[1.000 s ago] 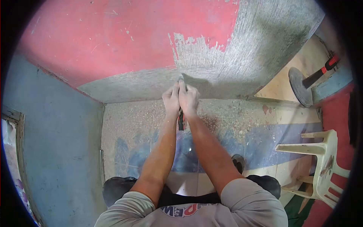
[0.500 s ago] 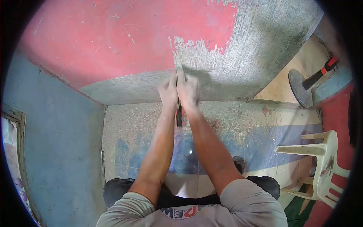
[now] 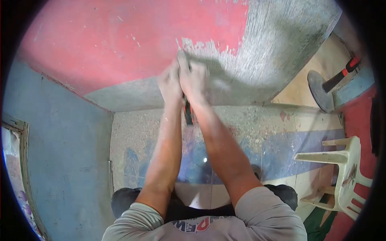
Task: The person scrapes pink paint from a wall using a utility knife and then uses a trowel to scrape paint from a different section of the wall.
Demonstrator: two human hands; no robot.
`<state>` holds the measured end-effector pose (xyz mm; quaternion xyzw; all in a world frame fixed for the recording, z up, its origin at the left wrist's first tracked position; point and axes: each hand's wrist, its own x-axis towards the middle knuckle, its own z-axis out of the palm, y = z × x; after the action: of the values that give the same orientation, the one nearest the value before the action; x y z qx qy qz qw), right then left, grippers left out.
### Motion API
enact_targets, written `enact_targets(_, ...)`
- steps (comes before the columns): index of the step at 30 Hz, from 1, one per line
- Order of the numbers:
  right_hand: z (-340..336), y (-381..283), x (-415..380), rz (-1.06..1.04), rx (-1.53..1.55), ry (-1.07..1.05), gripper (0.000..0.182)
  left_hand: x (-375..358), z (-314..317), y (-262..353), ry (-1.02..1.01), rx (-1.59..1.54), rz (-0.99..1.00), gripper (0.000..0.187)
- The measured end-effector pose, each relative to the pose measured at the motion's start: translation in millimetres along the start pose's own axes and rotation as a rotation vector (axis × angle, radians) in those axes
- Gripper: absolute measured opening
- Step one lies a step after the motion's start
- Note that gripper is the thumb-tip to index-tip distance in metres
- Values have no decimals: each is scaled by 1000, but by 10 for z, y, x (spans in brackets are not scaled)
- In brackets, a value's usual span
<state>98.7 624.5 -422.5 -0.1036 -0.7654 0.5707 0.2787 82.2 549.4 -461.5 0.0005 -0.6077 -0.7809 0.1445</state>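
Observation:
Both of my dust-covered hands are closed around a scraper [image 3: 188, 115], whose black and red handle end shows below my wrists. My left hand [image 3: 170, 84] lies along its left side. My right hand [image 3: 194, 81] wraps it from the right, fingers pointing up the wall. The scraper's front end is mostly hidden by my fingers and meets the wall at the ragged edge of the paint. Pink-red paint [image 3: 104, 44] covers the wall's left and upper part. Rough grey bare surface [image 3: 273, 52] shows to the right and along the bottom.
Paint chips litter the floor [image 3: 249, 124] below the wall. At the right stand a round sanding pad tool [image 3: 320, 91] with a red and black handle and a cream plastic chair [image 3: 341, 160]. A blue wall [image 3: 68, 140] closes the left side.
My two hands and the scraper have moved up the wall and slightly left, from the grey strip to the paint's ragged edge. Both still grip it.

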Motion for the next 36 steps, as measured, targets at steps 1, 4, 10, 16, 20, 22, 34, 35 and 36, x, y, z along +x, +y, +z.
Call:
enact_targets(1, 16, -130, 76, -72, 25, 34, 58, 54, 40, 205, -58, -95, 38, 24)
enact_targets(4, 70, -120, 121, -101, 83, 64, 58, 57, 93, 310, -57, -176, -22, 31)
enact_targets(10, 4, 293, -191, 82, -31, 2, 57, -147, -50, -312, 35, 22, -100, 27)
enact_targets(16, 6, -163, 106, -72, 66, 17, 60, 20, 106, 372, -35, -138, -51, 28)
enact_targets(20, 102, 406, -196, 51, -66, 9, 59, -243, 4, -104, 65, -25, -138, 34)
enact_targets(22, 46, 327, -166, 74, -60, 20, 59, -200, 26, -119, 46, 5, -137, 34)
enact_targets(34, 101, 360, -202, 88, -15, 20, 60, -168, -26, -203, 23, -123, -130, 24)
enact_targets(35, 130, 427, -219, 114, -2, 3, 60, -196, -21, -217, 37, -155, -145, 24)
enact_targets(36, 141, 321, -138, 54, 13, 17, 60, -102, -21, -135, 8, -132, -119, 25)
